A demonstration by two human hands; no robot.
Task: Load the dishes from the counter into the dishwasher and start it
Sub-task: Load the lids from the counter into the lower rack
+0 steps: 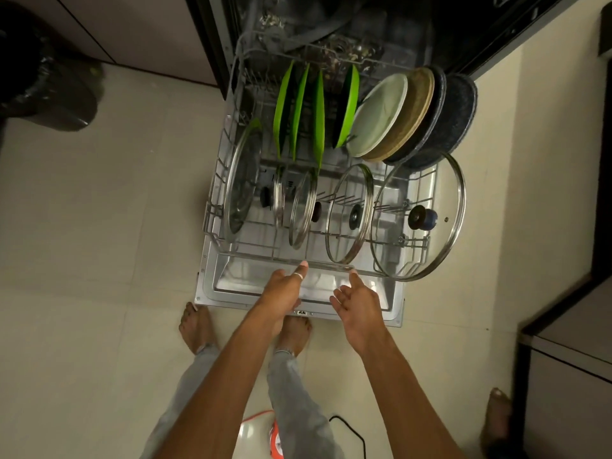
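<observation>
A person's left hand [284, 288] lays a ringed finger on the front rail of the pulled-out dishwasher rack [251, 256], its grip impossible to judge, the right hand [356, 301] open just beside it, glass lids [344, 193] and upright plates [381, 114] loaded beyond the fingertips.

Dim warm light; wide-angle bending noted at edges.
Underexposure is seen in the black dishwasher cavity [381, 24]; corners are softened.

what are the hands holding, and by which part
Nothing is gripped. The left hand touches the front rail of the rack with straight fingers; the right hand is open near it.
</observation>
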